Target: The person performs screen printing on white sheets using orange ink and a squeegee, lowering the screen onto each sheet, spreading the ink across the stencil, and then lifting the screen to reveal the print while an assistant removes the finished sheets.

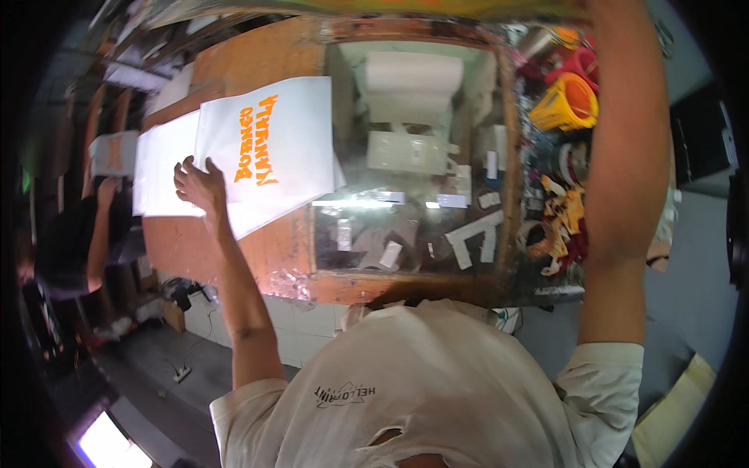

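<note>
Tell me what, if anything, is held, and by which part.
The left hand is near the left edge of the printed white sheet; whether it grips cannot be told. The right hand is out of view, its hold unknown.

Desk topped with brown wood; glass pane framed in middle. White sheets laid overlapping on wood at left, one printed in orange, pane's edge slightly overlapped. Pale strips seen at pane; whether placed on or under glass cannot be told. Right end crowded: yellow tub, crumpled yellow-and-red scraps heaped nearer front edge.
</note>
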